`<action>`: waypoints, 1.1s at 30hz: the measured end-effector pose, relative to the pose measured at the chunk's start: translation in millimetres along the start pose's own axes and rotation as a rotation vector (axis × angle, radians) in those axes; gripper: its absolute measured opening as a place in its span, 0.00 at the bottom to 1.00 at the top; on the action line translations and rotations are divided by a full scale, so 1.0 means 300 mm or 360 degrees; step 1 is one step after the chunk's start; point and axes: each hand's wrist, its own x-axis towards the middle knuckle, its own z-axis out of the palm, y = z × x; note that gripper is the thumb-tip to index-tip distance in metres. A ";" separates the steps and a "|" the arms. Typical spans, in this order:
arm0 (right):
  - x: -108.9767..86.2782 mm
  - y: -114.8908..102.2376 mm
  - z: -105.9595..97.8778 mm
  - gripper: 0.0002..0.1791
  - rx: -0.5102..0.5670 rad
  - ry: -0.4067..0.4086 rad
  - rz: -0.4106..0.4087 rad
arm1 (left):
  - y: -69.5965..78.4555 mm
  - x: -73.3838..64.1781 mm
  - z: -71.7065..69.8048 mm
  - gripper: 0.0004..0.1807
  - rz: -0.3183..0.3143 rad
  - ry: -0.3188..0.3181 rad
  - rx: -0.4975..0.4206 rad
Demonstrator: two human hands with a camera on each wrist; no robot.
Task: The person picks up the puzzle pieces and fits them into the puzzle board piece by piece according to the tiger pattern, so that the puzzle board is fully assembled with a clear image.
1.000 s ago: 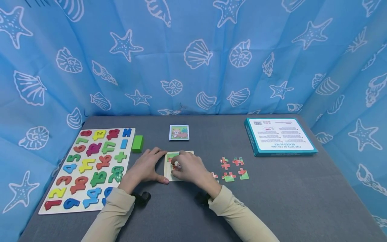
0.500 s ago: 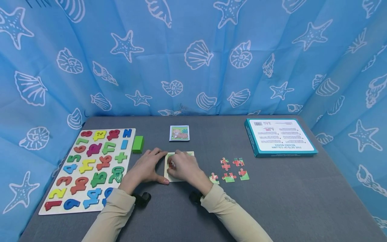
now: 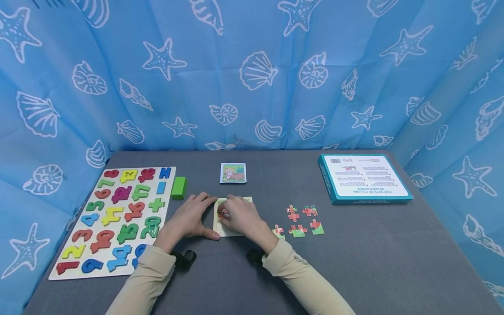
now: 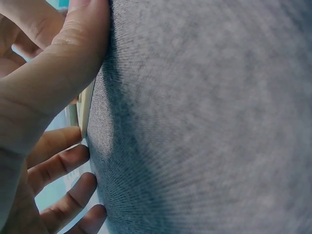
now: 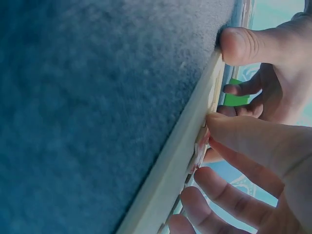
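In the head view, a small pale wooden puzzle tray (image 3: pixel 218 229) lies at the middle of the table. My left hand (image 3: pixel 190 215) rests along its left side, thumb by the near corner and index finger by the far one, the other fingers loosely extended. Bent over the tray, my right hand (image 3: pixel 241 215) pinches a small reddish puzzle piece (image 5: pixel 199 150) low against the tray's surface; the hand hides much of the tray. Several loose red and green puzzle pieces (image 3: pixel 298 231) lie to the right of the right hand.
Behind the tray is a small picture card (image 3: pixel 233 173). To the left stand a green block (image 3: pixel 179 188) and a white board (image 3: pixel 114 240) of coloured numbers. A teal-edged box (image 3: pixel 366 178) lies back right. A blue curtain (image 3: pixel 252 109) encloses the table.
My right hand has shifted slightly left over the tray, uncovering more of the leftmost loose piece. It has barely moved over the last half second. My left hand stays in place.
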 end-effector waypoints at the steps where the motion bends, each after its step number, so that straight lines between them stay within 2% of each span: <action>1: 0.001 -0.001 0.001 0.06 0.0003 0.0003 -0.0005 | 0.000 0.000 0.000 0.59 -0.0001 -0.0001 -0.0002; 14: 0.003 -0.001 0.007 0.04 -0.0007 0.0036 -0.0070 | 0.003 -0.004 -0.006 0.59 0.0000 -0.0007 -0.0013; 33: 0.010 0.000 0.008 0.07 0.0029 -0.0013 -0.0086 | 0.000 0.000 -0.004 0.59 -0.0001 -0.0022 0.0010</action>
